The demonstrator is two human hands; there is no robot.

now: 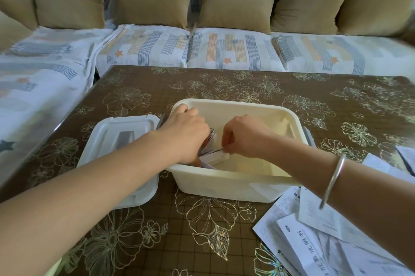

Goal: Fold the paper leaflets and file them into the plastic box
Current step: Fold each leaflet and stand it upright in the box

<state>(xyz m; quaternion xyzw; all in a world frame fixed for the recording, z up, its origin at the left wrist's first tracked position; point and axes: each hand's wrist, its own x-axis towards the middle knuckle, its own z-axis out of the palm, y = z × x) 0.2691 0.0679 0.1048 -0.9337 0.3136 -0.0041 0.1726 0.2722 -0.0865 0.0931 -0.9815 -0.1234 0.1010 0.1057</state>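
A cream plastic box (226, 182) stands open in the middle of the table. Both my hands reach down into its left end. My left hand (185, 133) curls round a stack of folded leaflets (212, 137) standing against the left wall. My right hand (241, 135) pinches a folded leaflet (214, 157) right beside that stack, low in the box. The fingertips of both hands are hidden behind the paper and the hands themselves. Several unfolded printed leaflets (314, 230) lie spread on the table at the lower right.
The box's white lid (116, 138) lies flat on the table just left of the box. The table (224, 82) has a brown floral cover. A sofa (202, 49) with tan cushions runs behind and to the left. A silver bangle (332, 180) circles my right wrist.
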